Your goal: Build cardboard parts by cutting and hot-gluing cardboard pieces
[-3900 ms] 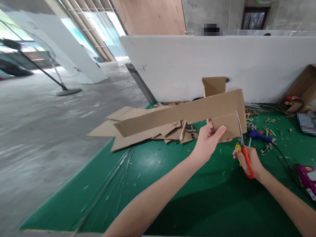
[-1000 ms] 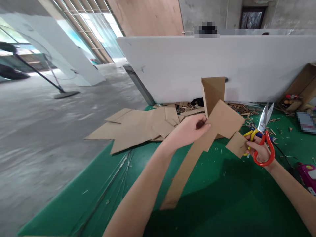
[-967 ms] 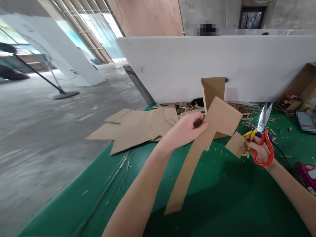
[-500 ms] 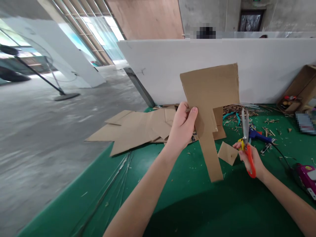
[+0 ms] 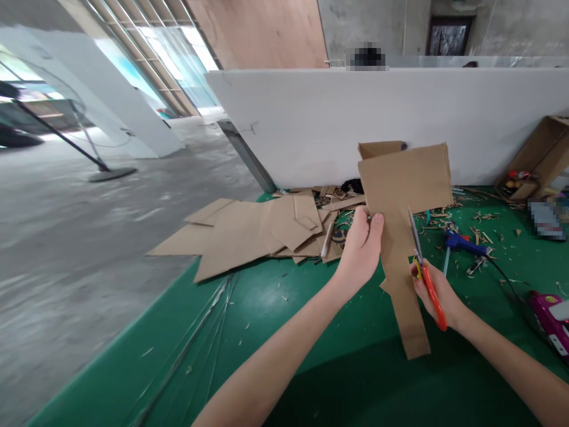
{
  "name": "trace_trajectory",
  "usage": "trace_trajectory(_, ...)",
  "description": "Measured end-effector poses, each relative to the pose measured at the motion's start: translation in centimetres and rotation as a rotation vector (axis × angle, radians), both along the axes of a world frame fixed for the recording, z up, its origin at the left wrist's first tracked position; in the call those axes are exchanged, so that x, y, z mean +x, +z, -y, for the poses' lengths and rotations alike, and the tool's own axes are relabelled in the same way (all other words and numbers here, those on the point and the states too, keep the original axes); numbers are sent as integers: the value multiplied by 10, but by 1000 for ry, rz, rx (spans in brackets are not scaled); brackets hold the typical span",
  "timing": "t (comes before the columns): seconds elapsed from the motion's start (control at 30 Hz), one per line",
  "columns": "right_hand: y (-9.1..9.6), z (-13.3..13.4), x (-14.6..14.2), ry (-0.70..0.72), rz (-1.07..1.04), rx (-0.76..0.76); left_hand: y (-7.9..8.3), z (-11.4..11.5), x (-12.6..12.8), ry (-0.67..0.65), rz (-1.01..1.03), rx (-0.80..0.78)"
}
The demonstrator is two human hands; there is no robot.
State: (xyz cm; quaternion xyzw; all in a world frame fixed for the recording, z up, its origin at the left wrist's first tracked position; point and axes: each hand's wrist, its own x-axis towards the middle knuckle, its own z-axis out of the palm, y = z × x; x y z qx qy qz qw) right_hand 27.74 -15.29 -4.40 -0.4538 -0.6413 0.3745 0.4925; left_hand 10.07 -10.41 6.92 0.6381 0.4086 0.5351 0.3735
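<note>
My left hand (image 5: 362,246) pinches the left edge of a piece of cardboard (image 5: 404,184), thumb in front. The cardboard is held up above the table, wide at the top with a narrow strip hanging down. My right hand (image 5: 438,290) is closed round the handles of scissors (image 5: 427,281) with orange and yellow grips. Their blades point up and lie at the right edge of the cardboard, just under its wide part. Whether the blades are apart or together is hard to make out. Behind the held piece, part of a cardboard box (image 5: 384,149) shows.
Flat cardboard sheets (image 5: 240,228) lie on the green table (image 5: 186,338) at left, overhanging its edge. To the right are a blue glue gun (image 5: 464,242), a purple device (image 5: 549,320), scattered scraps and an open cardboard box (image 5: 533,157). A white partition (image 5: 302,124) borders the back.
The cardboard and my left hand have moved right and down. My right hand has shifted left, bringing the scissors from beside the cardboard to its right edge.
</note>
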Motion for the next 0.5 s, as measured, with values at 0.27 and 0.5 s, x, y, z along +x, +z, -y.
trace_trajectory(0.27,7,2,5,15,107,69,-8,3,10,-124,-51,-48)
trace_trajectory(0.5,12,3,7,18,149,91,-14,4,12,-48,-79,-12)
